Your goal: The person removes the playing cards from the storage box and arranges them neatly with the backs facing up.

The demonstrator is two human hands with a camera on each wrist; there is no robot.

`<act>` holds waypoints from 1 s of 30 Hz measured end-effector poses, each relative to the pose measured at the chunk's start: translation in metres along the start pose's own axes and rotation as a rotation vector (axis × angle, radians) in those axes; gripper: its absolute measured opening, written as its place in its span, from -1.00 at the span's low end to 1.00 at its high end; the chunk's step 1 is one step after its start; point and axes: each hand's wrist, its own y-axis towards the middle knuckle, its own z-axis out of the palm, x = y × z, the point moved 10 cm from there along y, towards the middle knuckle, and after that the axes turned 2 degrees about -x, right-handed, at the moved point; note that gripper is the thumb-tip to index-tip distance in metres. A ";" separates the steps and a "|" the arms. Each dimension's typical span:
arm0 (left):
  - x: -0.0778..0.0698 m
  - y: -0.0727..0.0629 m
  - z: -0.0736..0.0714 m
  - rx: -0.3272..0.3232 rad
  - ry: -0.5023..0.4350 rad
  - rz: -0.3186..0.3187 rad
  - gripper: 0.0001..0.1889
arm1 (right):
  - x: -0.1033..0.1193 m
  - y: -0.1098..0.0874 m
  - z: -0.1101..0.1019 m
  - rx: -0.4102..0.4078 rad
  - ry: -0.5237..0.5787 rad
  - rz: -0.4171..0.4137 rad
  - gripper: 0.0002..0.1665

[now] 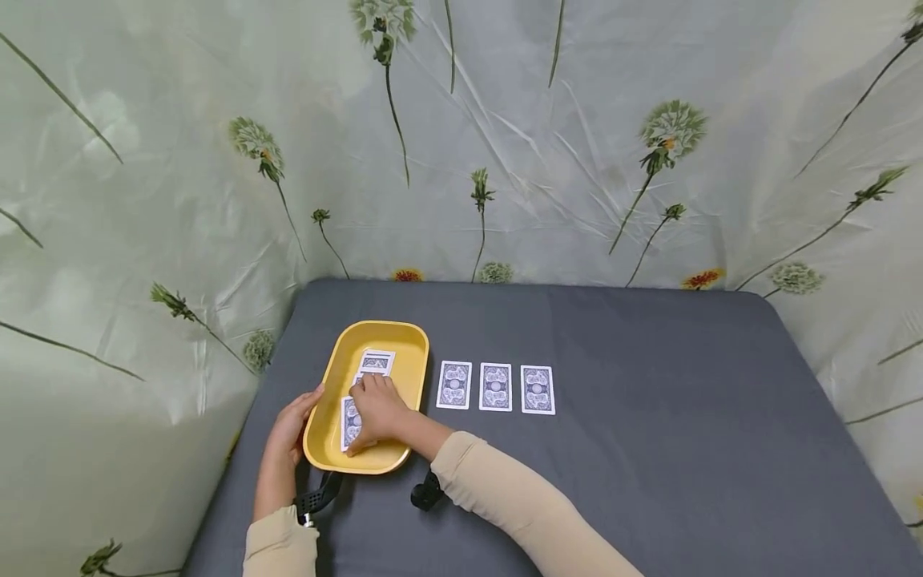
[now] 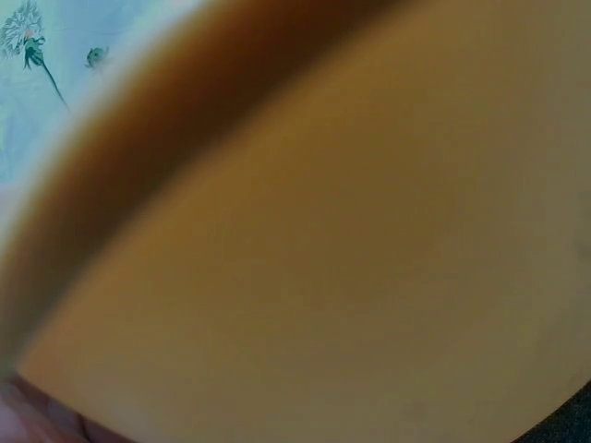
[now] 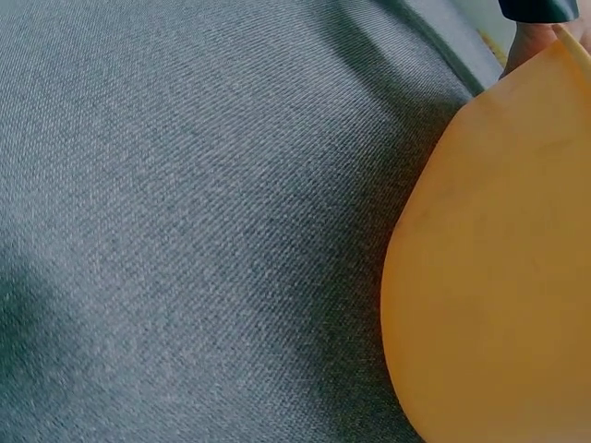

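Note:
A yellow tray (image 1: 409,365) sits at the left of the table with several blue-and-white-backed playing cards (image 1: 376,363) inside. At its left side my left hand (image 1: 290,429) grips the rim; in the left wrist view the tray's outer wall (image 2: 323,258) fills most of the picture. My right hand (image 1: 380,410) reaches into the tray and pinches a face-down playing card (image 1: 349,421) near the front, thumb at its near edge and fingers at its far edge. The hand partly hides that card and the one behind it. The right wrist view shows the tray's outside (image 3: 489,277).
Right of the tray, three face-down cards lie in a row: a left card (image 1: 454,385), a middle card (image 1: 496,387) and a right card (image 1: 538,390). Dark grey cloth (image 1: 663,433) covers the table. A flower-printed curtain (image 1: 548,160) hangs behind and at the sides.

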 end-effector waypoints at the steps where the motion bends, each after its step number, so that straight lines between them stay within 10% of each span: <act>1: 0.005 -0.002 -0.001 -0.003 -0.001 -0.008 -0.70 | 0.003 -0.003 0.002 -0.004 0.012 -0.011 0.17; 7: 0.019 -0.011 -0.005 0.011 -0.005 -0.012 -0.71 | 0.016 -0.013 0.008 -0.044 0.070 -0.059 0.10; 21: 0.003 -0.008 -0.013 -0.007 0.003 0.002 -0.74 | 0.016 -0.002 -0.020 -0.164 0.145 -0.063 0.10; 30: -0.003 -0.005 -0.008 -0.029 0.006 0.001 -0.64 | -0.017 -0.014 -0.057 -0.261 0.141 -0.031 0.09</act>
